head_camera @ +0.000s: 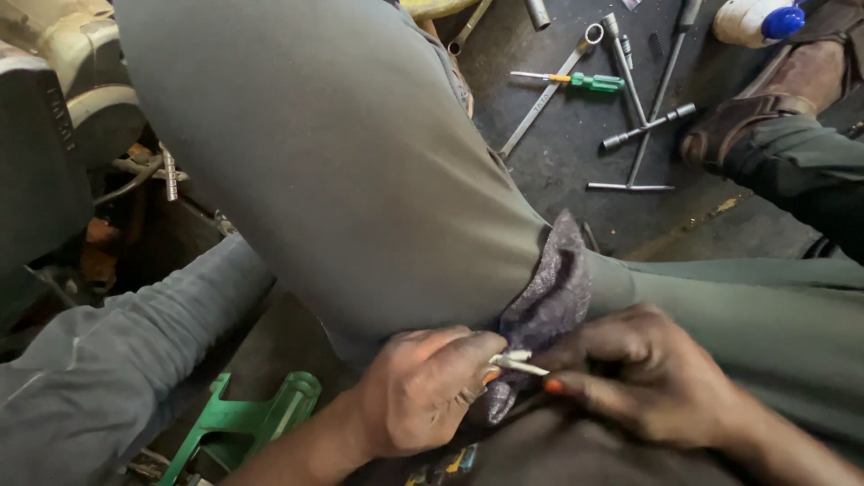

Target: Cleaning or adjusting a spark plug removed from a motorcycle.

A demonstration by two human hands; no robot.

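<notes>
left hand: yours, grimy, low in view just left of the rag; grip narrow, thumb and fingertips pinched on one end of the small white piece
right hand: yours, just right of the rag; fingers curled, grip pinched on the other end of the white piece, a fingertip with an orange nail touching it
small white piece: thin, pale, stick-like, lying crosswise between your two hands, right against the lower edge of the rag; too small to tell what it is
rag: grey-purple cloth, crumpled, hanging from a fold in the grey-green trouser leg; both your hands meet at its lower end
trouser leg: grey-green, wide, fills the middle of the view above the rag
green plastic part: on the floor, well left of the rag, below your left forearm
screwdriver: green handle, on the dark floor far above the rag
spanners and T-handle wrenches: scattered on the floor above and right of the rag, beside the screwdriver
white bottle with blue cap: top right corner, far from the rag
brown shoe: on the floor, up and right of the rag, next to the wrenches
</notes>
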